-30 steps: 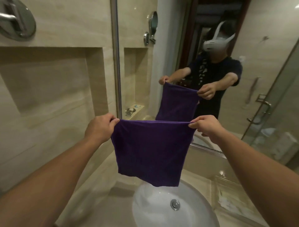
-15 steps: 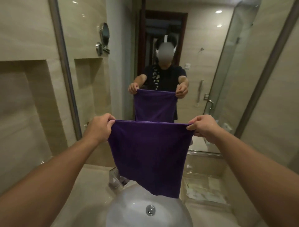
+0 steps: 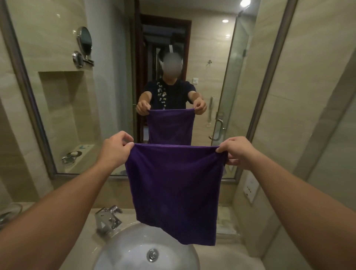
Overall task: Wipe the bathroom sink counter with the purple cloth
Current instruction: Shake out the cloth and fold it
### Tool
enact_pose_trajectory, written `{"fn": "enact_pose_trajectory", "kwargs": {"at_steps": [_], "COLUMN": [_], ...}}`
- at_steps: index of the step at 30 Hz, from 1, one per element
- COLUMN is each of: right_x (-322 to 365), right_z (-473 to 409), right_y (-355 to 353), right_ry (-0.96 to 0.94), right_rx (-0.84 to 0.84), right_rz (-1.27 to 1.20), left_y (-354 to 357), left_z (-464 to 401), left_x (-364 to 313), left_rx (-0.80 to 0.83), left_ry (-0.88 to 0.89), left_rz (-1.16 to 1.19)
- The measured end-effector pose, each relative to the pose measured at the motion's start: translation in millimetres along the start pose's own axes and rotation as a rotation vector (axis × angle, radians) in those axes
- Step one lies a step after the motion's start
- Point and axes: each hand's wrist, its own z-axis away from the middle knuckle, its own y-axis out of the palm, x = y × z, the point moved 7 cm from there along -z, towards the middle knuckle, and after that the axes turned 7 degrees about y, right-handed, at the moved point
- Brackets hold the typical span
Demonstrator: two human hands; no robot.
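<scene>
Both the left hand (image 3: 115, 150) and right hand (image 3: 238, 151) pinch the purple cloth (image 3: 175, 190) by its top corners, hiding the counter (image 3: 227, 217) behind.

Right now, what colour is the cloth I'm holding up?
Plain deep purple, no pattern; the cloth shows best in the head view.

Head-worn view, facing mirror (image 3: 115, 86), looking down over sink (image 3: 119, 250)

The room was dimly lit in a warm, yellowish tone. Recessed ceiling lights (image 3: 244, 2) showed as glare spots at one o'clock, reflected in the mirror (image 3: 107, 96). Small highlights gleamed on the wall tiles at ten o'clock. Wide-angle distortion bent straight lines toward the edges. The forearms at the lower corners looked soft and slightly blurred.
</scene>
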Motion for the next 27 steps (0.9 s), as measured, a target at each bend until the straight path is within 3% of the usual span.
{"fn": "enact_pose_trajectory", "kwargs": {"at_steps": [8, 12, 18, 22, 27], "right_x": [-37, -63, -120, -146, -172], "right_z": [7, 9, -11, -25, -23], "right_y": [-19, -45, -85, -115, -142], "right_ry": [0.086, 0.081, 0.223, 0.202, 0.196], "right_rx": [-0.069, -0.177, -0.24, -0.31, -0.334], "right_rz": [0.002, 0.141, -0.093, -0.069, -0.063], "left_y": [34, 64, 129, 164, 181], "left_z": [6, 19, 39, 51, 73], "left_x": [-7, -16, -43, -63, -79], "left_rx": [0.1, 0.179, 0.315, 0.329, 0.392], "left_ry": [-0.026, 0.023, -0.05, -0.106, -0.05], "left_rz": [0.094, 0.034, 0.233, 0.394, 0.376]}}
